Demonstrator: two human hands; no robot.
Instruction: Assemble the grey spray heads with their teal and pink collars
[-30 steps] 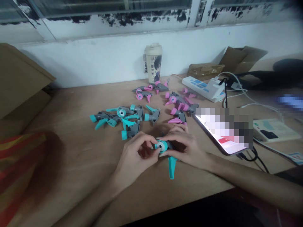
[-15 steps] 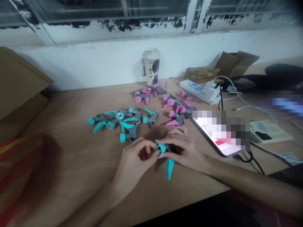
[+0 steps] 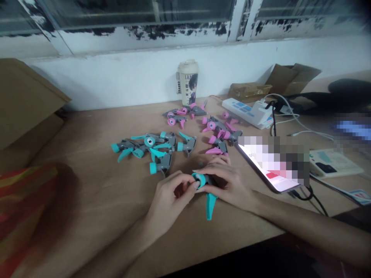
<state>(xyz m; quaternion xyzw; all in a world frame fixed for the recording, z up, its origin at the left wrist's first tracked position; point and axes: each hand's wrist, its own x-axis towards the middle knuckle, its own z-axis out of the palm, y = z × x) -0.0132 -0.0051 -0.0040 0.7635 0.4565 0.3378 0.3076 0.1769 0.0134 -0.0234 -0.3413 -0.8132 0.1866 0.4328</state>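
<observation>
A grey and teal trigger sprayer (image 3: 211,206) lies on its side in my right hand (image 3: 226,179); its teal lever points toward me. The fingers of that hand are wrapped round the grey body, next to the teal collar, whose open end faces left. My left hand (image 3: 174,197) has thumb and forefinger pinched together at the collar's mouth. Whatever sits between those fingertips is too small and hidden to make out. Just beyond my hands lies a pile of teal trigger sprayers (image 3: 149,142). Farther right is a group of pink trigger sprayers (image 3: 218,144).
A lidded coffee cup (image 3: 188,83) stands against the wall. To the right are a lit phone (image 3: 261,170), a white power strip (image 3: 246,112), a power bank (image 3: 330,164) and cables. Cardboard (image 3: 29,100) rises at the left, above a red and yellow striped item (image 3: 26,216).
The view has shifted slightly, so everything sits a little farther right. My left fingertips have turned slightly at the collar's mouth; my right hand keeps its hold on the sprayer.
</observation>
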